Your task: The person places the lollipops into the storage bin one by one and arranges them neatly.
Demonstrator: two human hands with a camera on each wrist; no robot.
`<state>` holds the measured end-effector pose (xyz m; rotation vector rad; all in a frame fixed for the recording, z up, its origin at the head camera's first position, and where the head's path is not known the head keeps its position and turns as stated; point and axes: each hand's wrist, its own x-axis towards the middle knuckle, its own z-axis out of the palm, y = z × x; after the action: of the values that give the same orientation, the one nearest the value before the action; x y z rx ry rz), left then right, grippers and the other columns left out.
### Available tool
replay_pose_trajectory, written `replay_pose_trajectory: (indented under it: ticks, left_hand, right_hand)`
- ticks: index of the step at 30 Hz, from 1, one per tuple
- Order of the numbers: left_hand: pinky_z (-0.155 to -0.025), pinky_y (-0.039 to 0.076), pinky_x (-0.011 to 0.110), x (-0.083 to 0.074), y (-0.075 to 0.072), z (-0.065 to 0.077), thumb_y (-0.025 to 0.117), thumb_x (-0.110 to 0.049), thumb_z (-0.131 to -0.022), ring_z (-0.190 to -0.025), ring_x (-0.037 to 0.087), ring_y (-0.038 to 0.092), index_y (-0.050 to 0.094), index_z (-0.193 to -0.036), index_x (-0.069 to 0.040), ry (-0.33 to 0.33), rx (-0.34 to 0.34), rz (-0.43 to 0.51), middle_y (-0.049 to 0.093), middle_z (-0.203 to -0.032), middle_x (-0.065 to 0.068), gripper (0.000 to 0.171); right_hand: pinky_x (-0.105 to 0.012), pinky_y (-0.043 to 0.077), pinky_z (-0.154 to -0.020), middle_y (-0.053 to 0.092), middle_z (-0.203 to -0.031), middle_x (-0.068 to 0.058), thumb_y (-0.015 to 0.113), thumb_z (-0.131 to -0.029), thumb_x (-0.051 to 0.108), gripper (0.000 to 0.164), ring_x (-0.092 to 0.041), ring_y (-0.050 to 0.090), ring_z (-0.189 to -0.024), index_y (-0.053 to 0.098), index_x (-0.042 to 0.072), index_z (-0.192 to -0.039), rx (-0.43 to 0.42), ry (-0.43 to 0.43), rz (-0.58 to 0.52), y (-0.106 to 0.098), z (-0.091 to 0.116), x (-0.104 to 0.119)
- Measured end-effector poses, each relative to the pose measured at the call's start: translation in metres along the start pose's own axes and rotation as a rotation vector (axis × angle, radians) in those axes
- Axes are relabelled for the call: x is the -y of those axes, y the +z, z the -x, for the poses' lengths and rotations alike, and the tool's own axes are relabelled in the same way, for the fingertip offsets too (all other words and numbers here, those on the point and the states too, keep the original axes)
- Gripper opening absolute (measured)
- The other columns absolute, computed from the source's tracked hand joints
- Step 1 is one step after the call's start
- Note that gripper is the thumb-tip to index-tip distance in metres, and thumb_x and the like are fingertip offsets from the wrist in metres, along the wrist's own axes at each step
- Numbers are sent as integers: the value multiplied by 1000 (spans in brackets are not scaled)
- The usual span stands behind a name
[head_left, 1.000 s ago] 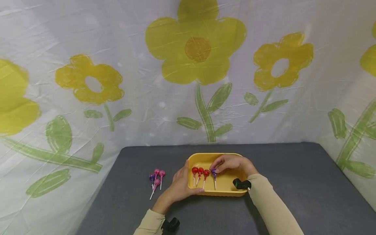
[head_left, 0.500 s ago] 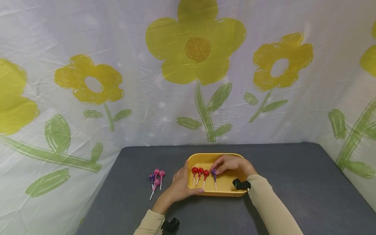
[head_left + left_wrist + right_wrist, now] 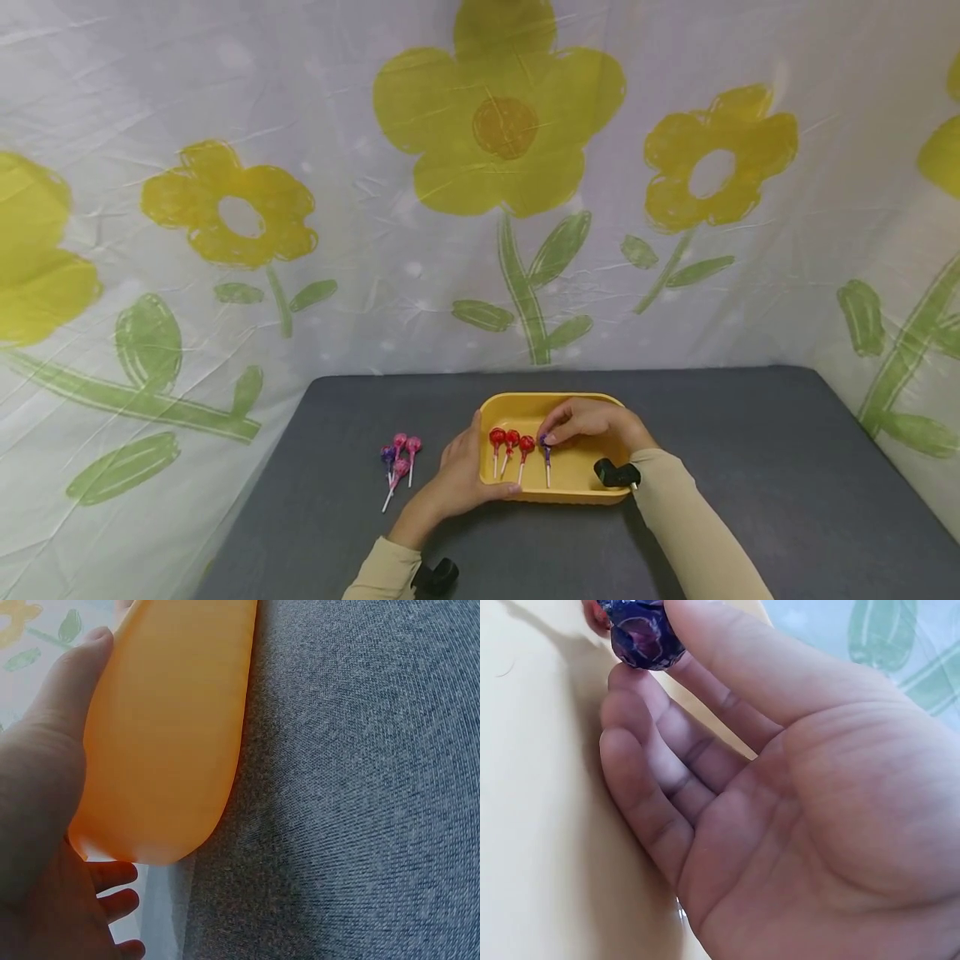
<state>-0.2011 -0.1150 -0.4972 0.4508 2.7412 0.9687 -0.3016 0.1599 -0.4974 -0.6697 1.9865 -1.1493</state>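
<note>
In the head view a yellow tray (image 3: pixel 570 497) stands on the table, and my left hand (image 3: pixel 459 468) holds its left end with the thumb over the front rim. The left wrist view shows that thumb (image 3: pixel 79 675) along the tray's wall (image 3: pixel 169 742). Inside the tray my right hand (image 3: pixel 591 419) pinches the head of a purple lollipop (image 3: pixel 547 457), whose white stick points toward me. Close up, the purple wrapped head (image 3: pixel 646 636) sits by the thumb and fingertips. Three red lollipops (image 3: pixel 527 445) lie in a row to its left in the tray.
Left of the tray, several pink and purple lollipops (image 3: pixel 401 468) lie bunched on the dark grey table (image 3: pixel 337 533). Behind the table hangs a pale cloth (image 3: pixel 360 275) printed with yellow flowers. A black wrist camera (image 3: pixel 617 473) sticks out over the tray's right end.
The purple lollipop has shifted very slightly in the right hand's fingers, its stick moving a little left. The left hand and tray stay in place.
</note>
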Motion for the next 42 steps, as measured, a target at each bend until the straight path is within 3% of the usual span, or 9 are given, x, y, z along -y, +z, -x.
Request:
replay_pose_trajectory:
  ticks: [7,14,35,42]
  left_hand:
    - [-119,16,64,-1,0,0,78,-65,-70,-147,44,24,-2,-159,-6,-2,-1,6,26,-161,21,133]
    - [-119,16,65,-1,-1,1,78,-66,-70,-147,44,24,-2,-159,-6,-1,0,7,26,-161,21,133]
    - [-119,15,65,0,0,2,77,-67,-70,-147,45,24,-2,-159,-7,-6,-3,13,25,-162,21,134]
    - [-119,16,65,0,-1,2,77,-66,-71,-146,46,27,-2,-159,-4,10,-12,1,27,-160,24,134]
  right_hand:
    - [-22,47,-66,70,-90,1,66,-96,22,25,-10,53,-70,73,5,-113,-22,-1,2,2,1,2]
    - [-22,44,-60,63,-76,6,66,-95,20,24,-9,49,-61,72,6,-114,-22,3,17,3,0,2]
    - [-20,43,-52,69,-71,4,61,-98,15,26,-6,50,-53,69,3,-118,27,36,-38,2,1,3]
    - [-20,40,-51,70,-73,4,62,-97,17,26,-6,49,-52,70,7,-120,10,77,-50,4,3,4]
